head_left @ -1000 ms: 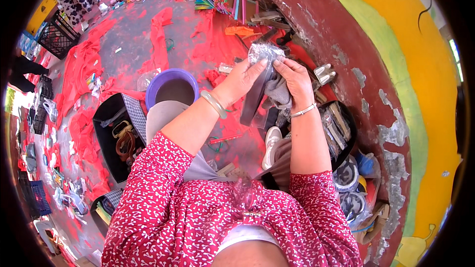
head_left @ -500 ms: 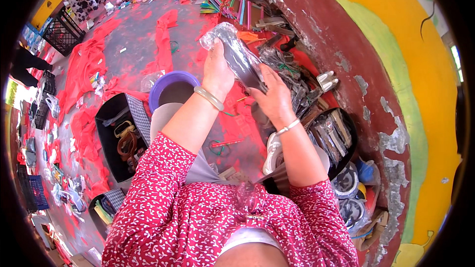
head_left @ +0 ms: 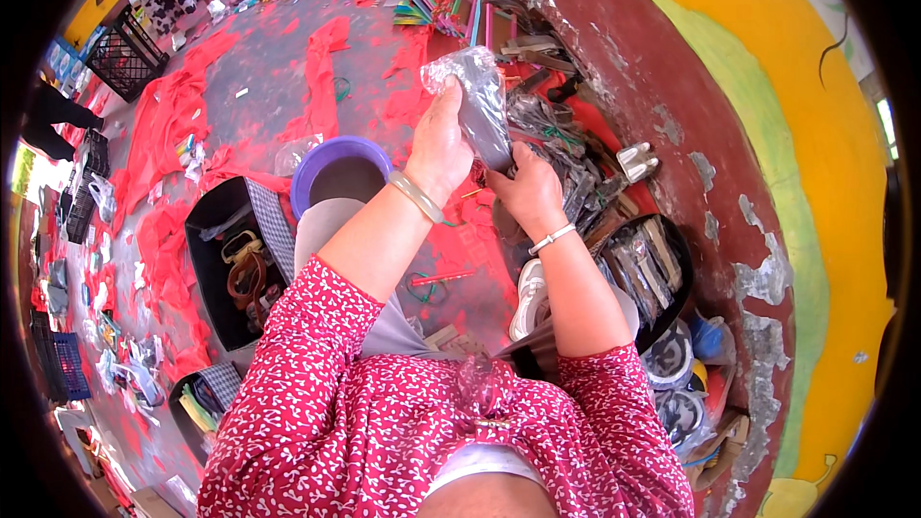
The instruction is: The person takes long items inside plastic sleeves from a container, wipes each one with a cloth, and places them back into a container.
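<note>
Both my hands hold a dark, flat, long item in a clear plastic wrapper [head_left: 483, 113], raised in front of me and tilted. Its exact kind cannot be made out. My left hand [head_left: 443, 144] grips its left side, thumb on top, near the crumpled far end of the plastic. At the near lower end, my right hand [head_left: 531, 187] pinches the item with curled fingers. Beneath and to the right lies a heap of similar dark wrapped pieces [head_left: 576, 168]. A purple basin [head_left: 305, 173] stands left of my left forearm.
A black bin [head_left: 206, 273] with straps and a checked cloth stands at left. By my right knee is a black container [head_left: 683, 278] of wrapped pieces. Colourful notebooks [head_left: 494, 27] lie ahead. A peeling red wall [head_left: 672, 67] rises at right. Red cloth [head_left: 158, 163] litters the floor.
The wrapped item has shifted slightly right and turned more upright. My right hand's fingers have curled in more tightly at its lower end.
</note>
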The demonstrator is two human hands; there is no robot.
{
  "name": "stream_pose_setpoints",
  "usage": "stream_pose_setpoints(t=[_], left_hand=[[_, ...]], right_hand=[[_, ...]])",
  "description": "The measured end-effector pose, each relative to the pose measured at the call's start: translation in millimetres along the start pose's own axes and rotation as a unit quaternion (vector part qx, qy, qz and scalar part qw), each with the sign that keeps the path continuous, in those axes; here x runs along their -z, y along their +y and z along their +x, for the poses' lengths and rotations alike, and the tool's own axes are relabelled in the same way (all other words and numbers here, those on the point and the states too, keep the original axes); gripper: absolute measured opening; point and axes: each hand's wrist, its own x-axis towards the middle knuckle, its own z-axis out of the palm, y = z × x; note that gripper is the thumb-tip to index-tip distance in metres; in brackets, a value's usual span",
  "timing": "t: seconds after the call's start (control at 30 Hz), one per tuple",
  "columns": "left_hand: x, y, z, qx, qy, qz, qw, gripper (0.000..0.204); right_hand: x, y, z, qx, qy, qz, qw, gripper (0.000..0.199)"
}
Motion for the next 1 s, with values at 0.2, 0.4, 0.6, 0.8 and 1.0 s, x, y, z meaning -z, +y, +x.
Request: stream_pose_setpoints(t=[0.2,0.4,0.6,0.8,1.0], left_hand=[[-5,3,-1,0.065,-0.112,0.067,0.989,0.047],[-2,-15,-7,0.113,-0.107,0.191,0.969,0.028],[-2,-3,-3,0.042,-0.054,0.107,0.992,0.021],[-3,19,8,0.002,-0.032,0.009,0.999,0.024],[2,39,-2,0.024,-0.059,0.016,0.998,0.023]], right_hand=[[1,10,3,-0.008,0.013,0.158,0.987,0.031],[-1,18,6,-0.01,0.01,0.237,0.971,0.025],[9,7,-2,-0.006,0.016,0.05,0.999,0.034],[-1,17,4,-0.002,-0.027,0.124,0.992,0.042],[-10,8,4,0.0,-0.018,0.128,0.992,0.037]])
